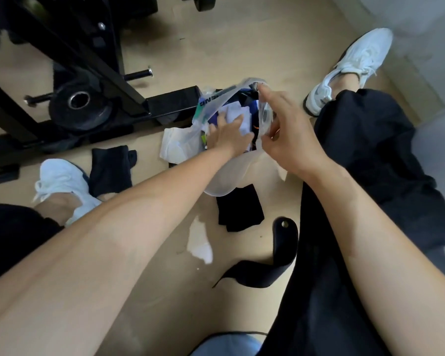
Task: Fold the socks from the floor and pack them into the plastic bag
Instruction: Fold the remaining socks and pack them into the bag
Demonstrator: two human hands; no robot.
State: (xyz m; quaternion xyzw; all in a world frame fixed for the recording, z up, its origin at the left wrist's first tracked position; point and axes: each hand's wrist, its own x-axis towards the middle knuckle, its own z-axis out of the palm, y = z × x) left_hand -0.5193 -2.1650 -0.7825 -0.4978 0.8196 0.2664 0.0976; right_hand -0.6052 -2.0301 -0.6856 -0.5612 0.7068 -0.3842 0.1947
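Centre of the frame: my left hand (226,136) presses a white sock (238,116) down into the plastic bag (221,181), fingers laid flat on it. My right hand (288,132) pinches the bag's rim to hold the mouth wide. The bag holds a jumble of white, dark and blue socks and looks well filled. Packing seems well along but unfinished: a black sock (111,170) lies on the floor at left, a second black sock (239,209) just below the bag, and a white piece (199,242) lower down may be another.
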